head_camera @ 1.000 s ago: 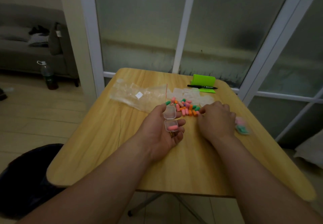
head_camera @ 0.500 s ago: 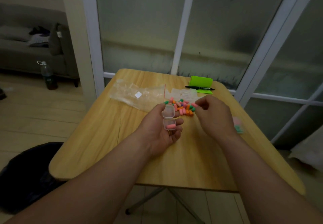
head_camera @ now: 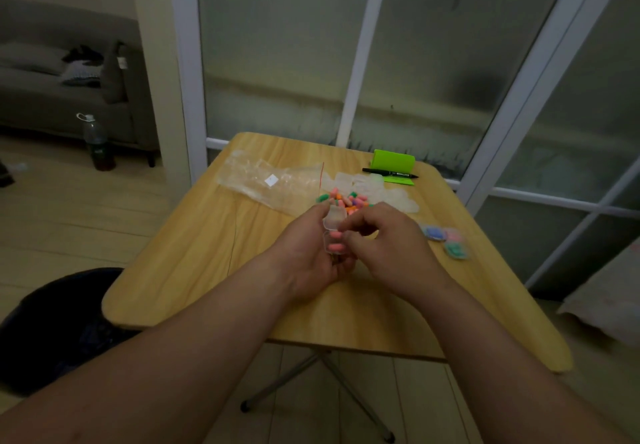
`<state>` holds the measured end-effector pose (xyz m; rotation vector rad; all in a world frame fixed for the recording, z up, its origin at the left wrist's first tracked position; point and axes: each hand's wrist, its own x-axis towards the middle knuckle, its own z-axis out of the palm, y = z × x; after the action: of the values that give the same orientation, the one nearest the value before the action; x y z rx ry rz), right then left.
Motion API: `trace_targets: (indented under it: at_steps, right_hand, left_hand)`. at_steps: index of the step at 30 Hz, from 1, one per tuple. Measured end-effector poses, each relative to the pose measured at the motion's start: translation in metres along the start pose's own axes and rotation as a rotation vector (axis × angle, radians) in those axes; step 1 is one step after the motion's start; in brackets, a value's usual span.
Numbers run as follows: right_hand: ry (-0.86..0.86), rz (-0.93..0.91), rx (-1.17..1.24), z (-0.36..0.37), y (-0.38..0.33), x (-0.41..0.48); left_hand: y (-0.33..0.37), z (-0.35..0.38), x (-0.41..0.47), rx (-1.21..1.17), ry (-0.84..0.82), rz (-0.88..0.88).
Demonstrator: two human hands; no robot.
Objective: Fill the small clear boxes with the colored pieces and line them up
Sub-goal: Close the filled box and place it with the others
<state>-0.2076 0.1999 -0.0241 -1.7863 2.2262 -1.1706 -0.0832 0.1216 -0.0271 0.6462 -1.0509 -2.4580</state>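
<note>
My left hand [head_camera: 308,253] holds a small clear box [head_camera: 333,232] over the middle of the wooden table [head_camera: 194,270], its lid flipped up and pink pieces inside. My right hand [head_camera: 388,239] is at the box, fingertips pinching a pink piece [head_camera: 335,234] at its opening. Behind the hands lies a pile of pink, orange and green pieces [head_camera: 346,199]. Several empty clear boxes [head_camera: 374,187] sit just beyond the pile. Three filled boxes [head_camera: 445,239] with blue, pink and green pieces lie at the right.
A clear plastic bag [head_camera: 270,182] lies at the back left of the table. A green holder [head_camera: 394,163] and a black marker [head_camera: 389,172] are at the back right. A dark bin [head_camera: 52,326] stands on the floor at the left.
My right hand left the pile with a pink piece and came to the box in my left hand. The left hand kept the box nearly still.
</note>
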Motion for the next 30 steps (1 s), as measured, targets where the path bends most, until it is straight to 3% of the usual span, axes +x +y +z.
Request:
trace_targets:
  at_steps: [14,19,22,30]
  right_hand:
    - [-0.016,0.006,0.039,0.006,0.000,0.005]
    - [0.115,0.217,0.233,-0.003,0.007,0.014]
    - [0.044,0.301,0.307,-0.004,0.007,0.014]
    - [-0.050,0.103,0.252,-0.007,-0.011,0.002]
  left_hand:
    - [-0.002,-0.012,0.013,-0.066,0.027,-0.006]
    - [0.001,-0.009,0.008,0.009,-0.030,-0.055]
    - [0.000,-0.011,0.010,0.028,-0.034,-0.086]
    - [0.002,-0.016,0.013,-0.055,-0.003,-0.077]
